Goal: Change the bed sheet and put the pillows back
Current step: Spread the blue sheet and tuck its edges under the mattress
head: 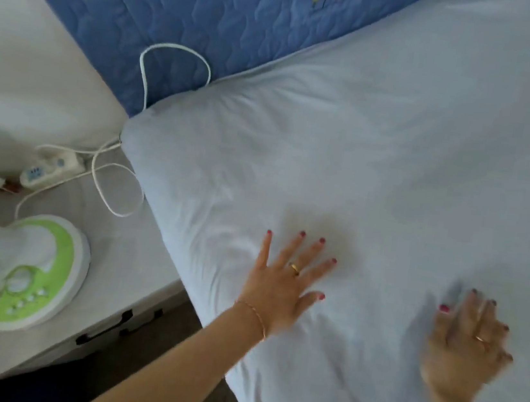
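Both hands flat, fingers spread, on sheet (381, 155): left (283, 279), right (467, 345) blurred. Fan (28, 274), cable (117, 188) left of bed.

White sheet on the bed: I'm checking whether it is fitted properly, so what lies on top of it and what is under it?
On the white sheet both hands lie flat, left hand and blurred right hand. No pillows show. The mattress beneath is fully covered.
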